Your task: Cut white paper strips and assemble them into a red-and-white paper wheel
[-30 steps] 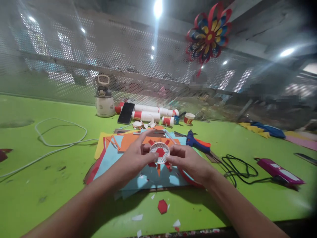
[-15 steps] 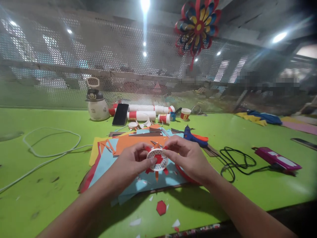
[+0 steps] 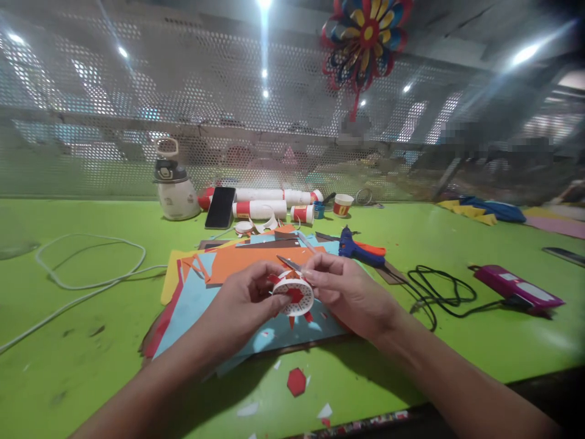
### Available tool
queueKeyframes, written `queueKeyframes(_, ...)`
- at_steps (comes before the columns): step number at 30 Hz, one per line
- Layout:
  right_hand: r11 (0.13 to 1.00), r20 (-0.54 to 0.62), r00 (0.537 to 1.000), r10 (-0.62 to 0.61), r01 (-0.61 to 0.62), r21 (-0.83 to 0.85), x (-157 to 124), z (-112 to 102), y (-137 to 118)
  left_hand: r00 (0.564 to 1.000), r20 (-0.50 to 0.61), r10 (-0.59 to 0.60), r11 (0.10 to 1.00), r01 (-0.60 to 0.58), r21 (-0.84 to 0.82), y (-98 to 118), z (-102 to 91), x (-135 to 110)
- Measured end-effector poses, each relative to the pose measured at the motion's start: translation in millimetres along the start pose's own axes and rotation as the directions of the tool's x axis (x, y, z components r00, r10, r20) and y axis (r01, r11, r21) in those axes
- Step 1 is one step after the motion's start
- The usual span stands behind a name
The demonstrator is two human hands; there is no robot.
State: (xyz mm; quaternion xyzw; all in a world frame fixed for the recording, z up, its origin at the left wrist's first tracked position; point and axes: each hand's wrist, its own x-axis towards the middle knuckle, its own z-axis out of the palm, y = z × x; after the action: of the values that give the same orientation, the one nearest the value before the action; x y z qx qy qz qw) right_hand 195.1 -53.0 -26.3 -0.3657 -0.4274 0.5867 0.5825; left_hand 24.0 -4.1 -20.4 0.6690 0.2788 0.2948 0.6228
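Observation:
A turtle-shaped paper craft (image 3: 299, 303) is held up over the sheets: a round white dotted disc with a red hexagon in its centre and red and orange points round the rim. My left hand (image 3: 247, 296) grips its left side, thumb on the face and fingers behind. At the upper right rim, my right hand (image 3: 347, 289) pinches with thumb and fingertips; its other fingers are curled. A pointed metal blade (image 3: 287, 262) shows just behind the craft. Whether it lies on the paper or touches my right fingers, I cannot tell.
Coloured paper sheets (image 3: 187, 317) lie beneath my hands, a red hexagon (image 3: 296, 381) nearer me. Behind are a blue glue gun (image 3: 359, 250), phone (image 3: 220, 208), paper cups (image 3: 260, 210) and a bottle (image 3: 178, 195). A purple power strip (image 3: 516, 286) with black cable is right; a white cord (image 3: 91, 286) left.
The craft has tipped, so its face looks flatter. My right fingers have curled in more, and the blade behind the craft shows more plainly. A red curved piece under my right hand is now hidden.

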Motion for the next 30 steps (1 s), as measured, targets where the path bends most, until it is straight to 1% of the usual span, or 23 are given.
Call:
queueKeyframes(4, 0.999, 0.021, 0.999, 0.035, -0.035, 0.033, 0, 0, -3, 1.0, 0.008, -0.007, 0.999, 0.007, -0.04, -2, -1.6, 1)
queueKeyframes(9, 0.999, 0.032, 0.999, -0.028, 0.029, -0.027, -1, 1, -3, 0.999, 0.0, -0.049, 0.993, 0.049, -0.109, -6, -5.5, 3)
queueKeyframes(11, 0.993, 0.024, 0.997, -0.067, 0.069, -0.092, -1, 2, -2, 0.998, -0.017, -0.065, 0.99, 0.062, -0.129, -7, -6.8, 3)
queueKeyframes(13, 0.974, 0.003, 0.995, -0.099, 0.098, -0.206, -2, 3, -1, 0.997, -0.046, -0.059, 0.986, 0.051, -0.16, -7, -7.8, 3)
queueKeyframes(15, 0.934, -0.017, 0.994, -0.109, 0.096, -0.345, -3, 5, -1, 0.997, -0.062, -0.041, 0.981, 0.028, -0.194, -6, -8.5, 3)
queueKeyframes(17, 0.901, -0.02, 0.995, -0.098, 0.08, -0.427, -4, 7, -3, 0.998, -0.06, -0.036, 0.974, 0.021, -0.228, -6, -9.0, 3)
queueKeyframes(23, 0.894, 0.017, 0.998, -0.053, 0.055, -0.445, -3, 7, -6, 0.997, -0.008, -0.072, 0.907, 0.062, -0.417, -6, -10.2, 3)
queueKeyframes(27, 0.878, 0.023, 0.998, -0.059, 0.062, -0.475, -2, 5, -3, 0.995, 0.008, -0.099, 0.895, 0.093, -0.436, -6, -11.2, 1)
queueKeyframes(30, 0.859, 0.057, 0.991, -0.123, 0.135, -0.495, -2, 2, 2, 0.996, 0.003, -0.092, 0.896, 0.084, -0.435, -6, -11.3, 0)
